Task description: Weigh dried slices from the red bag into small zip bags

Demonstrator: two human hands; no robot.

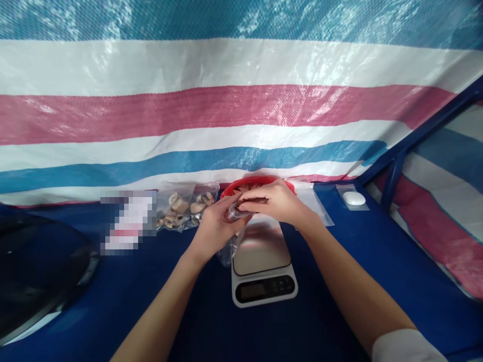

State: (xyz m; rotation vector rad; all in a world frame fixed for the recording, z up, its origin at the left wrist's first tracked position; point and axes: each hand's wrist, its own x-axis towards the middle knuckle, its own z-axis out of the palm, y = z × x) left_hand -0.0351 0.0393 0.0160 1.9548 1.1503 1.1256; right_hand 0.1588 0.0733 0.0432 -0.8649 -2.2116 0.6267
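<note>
My left hand (215,226) is wrapped round the gathered mouth of a clear plastic bag (227,251), whose lower part hangs beside the scale. At that mouth are the bent fingers of my right hand (277,201), closed together over something brownish that is mostly hidden. Just behind both hands stands a red basket (290,186) with brown dried pieces in it, partly covered by my fingers. Under my hands lies a white kitchen scale (262,246) with a metal plate and a dark display panel.
Clear bags of dried brown chunks (179,206) lie left of the basket. A flat clear bag (319,206) and a white mouse-shaped object (353,198) are on the right. A round black object (37,271) fills the left edge. Striped sheeting (226,105) hangs behind the blue table (339,261).
</note>
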